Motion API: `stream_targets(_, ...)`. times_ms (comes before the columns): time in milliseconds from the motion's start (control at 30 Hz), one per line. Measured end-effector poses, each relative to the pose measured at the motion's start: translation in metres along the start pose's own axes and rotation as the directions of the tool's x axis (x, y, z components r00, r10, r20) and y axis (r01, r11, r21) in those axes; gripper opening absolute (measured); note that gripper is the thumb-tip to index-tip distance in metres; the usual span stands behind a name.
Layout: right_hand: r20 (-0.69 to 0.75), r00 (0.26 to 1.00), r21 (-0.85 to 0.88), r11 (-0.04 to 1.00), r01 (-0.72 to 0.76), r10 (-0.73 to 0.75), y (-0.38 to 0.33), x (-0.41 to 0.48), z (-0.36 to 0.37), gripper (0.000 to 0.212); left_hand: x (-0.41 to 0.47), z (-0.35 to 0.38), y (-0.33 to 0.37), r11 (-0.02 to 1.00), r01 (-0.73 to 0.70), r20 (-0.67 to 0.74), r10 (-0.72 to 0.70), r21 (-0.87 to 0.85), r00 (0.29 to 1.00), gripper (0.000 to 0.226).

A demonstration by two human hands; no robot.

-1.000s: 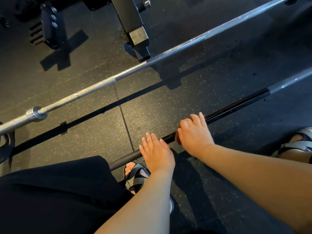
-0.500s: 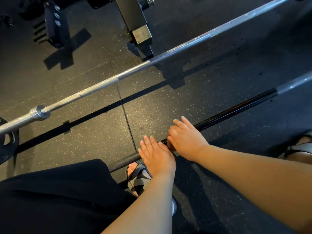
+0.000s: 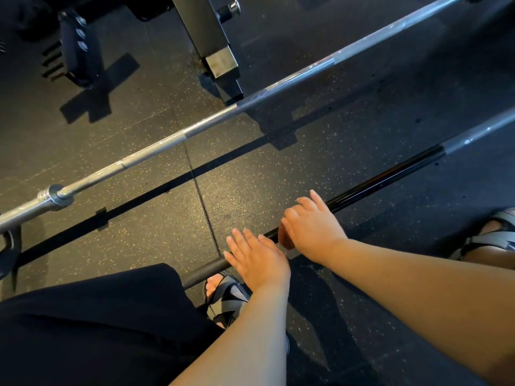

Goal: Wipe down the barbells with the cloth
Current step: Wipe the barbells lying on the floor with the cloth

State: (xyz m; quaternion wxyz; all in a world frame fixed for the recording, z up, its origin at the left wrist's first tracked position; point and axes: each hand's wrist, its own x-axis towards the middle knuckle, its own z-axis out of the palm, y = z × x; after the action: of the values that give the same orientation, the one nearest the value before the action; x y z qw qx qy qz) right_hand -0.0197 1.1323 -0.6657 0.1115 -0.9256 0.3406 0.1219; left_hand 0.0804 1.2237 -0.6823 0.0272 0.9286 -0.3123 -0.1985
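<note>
A black barbell (image 3: 384, 178) lies slanted across the rubber floor just in front of me, its right end turning grey. My left hand (image 3: 257, 257) rests on its knurled part with the fingers straight. Just to the right, my right hand (image 3: 312, 227) curls over the bar and holds a brownish cloth (image 3: 284, 238) against it; only an edge of the cloth shows under the palm. A silver barbell (image 3: 156, 147) lies parallel farther away, with its collar at the left.
A black bench or rack foot (image 3: 220, 62) stands behind the silver bar. A dark weight rack (image 3: 78, 48) sits at the top left and a plate (image 3: 8, 246) at the left edge. My sandalled feet (image 3: 225, 296) (image 3: 490, 240) are beside the black bar.
My right hand has slid with the cloth leftward along the black bar, closer to my left hand. The left hand has stayed in place.
</note>
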Motion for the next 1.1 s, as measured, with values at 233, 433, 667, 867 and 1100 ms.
stream_targets(233,-0.06,0.991,0.054,0.991,0.122,-0.119,0.003,0.009,0.009,0.047,-0.001,-0.001,0.002,1.0,0.009,0.012,-0.009,0.002,1.0,0.055)
stream_targets(433,-0.175,0.984,0.039,0.999,-0.018,0.025,0.043,-0.004,0.014,0.032,-0.005,0.005,0.018,0.997,-0.072,0.024,0.072,0.009,0.997,0.055)
stream_targets(667,-0.211,0.973,-0.079,0.994,0.081,-0.097,0.053,-0.008,0.02,0.029,-0.008,0.007,0.032,0.998,-0.067,0.031,0.066,0.011,0.997,0.055)
stream_targets(867,-0.097,0.995,-0.107,0.994,-0.024,0.014,0.094,-0.02,0.008,0.045,-0.014,0.009,0.051,0.994,-0.11,0.056,0.11,0.011,0.992,0.055)
stream_targets(1100,-0.139,0.973,-0.045,0.981,-0.191,0.183,0.083,-0.04,0.014,0.048,-0.023,0.016,0.071,0.969,-0.237,0.051,0.233,0.077,0.971,0.056)
